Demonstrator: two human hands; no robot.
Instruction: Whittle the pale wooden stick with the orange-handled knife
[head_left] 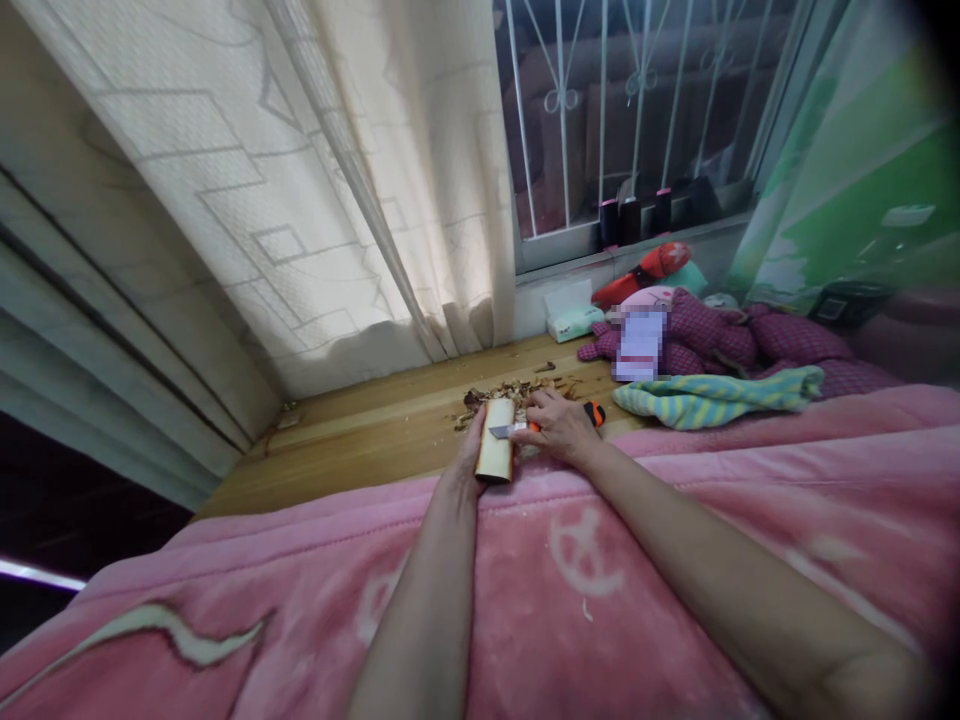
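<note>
My left hand (474, 450) is closed around a pale piece of bamboo (495, 452), which has brown edges and a dark lower end. It is tilted slightly, just above the near edge of the wooden surface. My right hand (559, 428) grips a utility knife (595, 412) with an orange and black handle. Its blade lies across the face of the bamboo, seemingly touching it. Behind both hands, brown and cream shavings (480, 397) are scattered in a heap on the wooden surface (352, 425). My left fingers are partly hidden by the bamboo.
A pink blanket (300, 600) covers the foreground beneath my forearms. To the right lie a striped cloth (720, 398), a phone (640, 345) and a purple checked plush toy (787, 335). A tissue pack (574, 322) stands by the wall, below a barred window; a curtain (337, 170) hangs at the left.
</note>
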